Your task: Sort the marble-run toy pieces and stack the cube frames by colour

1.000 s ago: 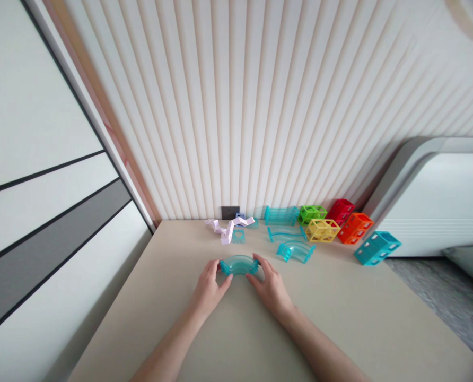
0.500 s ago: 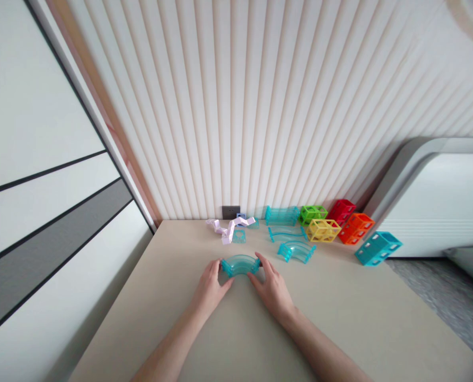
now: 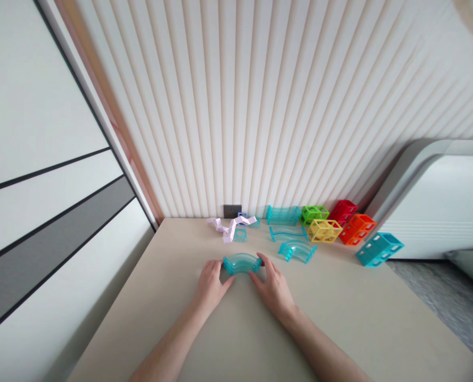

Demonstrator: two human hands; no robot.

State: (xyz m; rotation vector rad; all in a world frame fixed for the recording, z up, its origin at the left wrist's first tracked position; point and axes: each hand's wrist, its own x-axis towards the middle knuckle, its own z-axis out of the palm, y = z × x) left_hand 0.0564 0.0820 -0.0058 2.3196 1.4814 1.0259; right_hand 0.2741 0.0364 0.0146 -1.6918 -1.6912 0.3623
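A curved translucent teal track piece [image 3: 242,263] is held low at the middle of the table [image 3: 236,329], its arch bowing away from me. My left hand [image 3: 211,284] grips its left end between thumb and fingers. At the right end, my right hand [image 3: 273,286] pinches it in the same way. Whether the piece rests on the tabletop or is slightly raised, I cannot tell. Just to the right lies another curved teal track piece [image 3: 298,251], with a wavy teal track piece [image 3: 288,234] behind it.
By the wall are a pale lilac zigzag piece [image 3: 230,228], a flat teal piece [image 3: 240,235] and a straight teal track [image 3: 283,215]. Green [image 3: 314,214], yellow [image 3: 324,231], red [image 3: 343,213], orange [image 3: 358,229] and teal [image 3: 379,249] open-frame blocks stand at right.
The view has shifted very slightly. Both hands keep the same hold on the curved track piece, and the other things lie as before.
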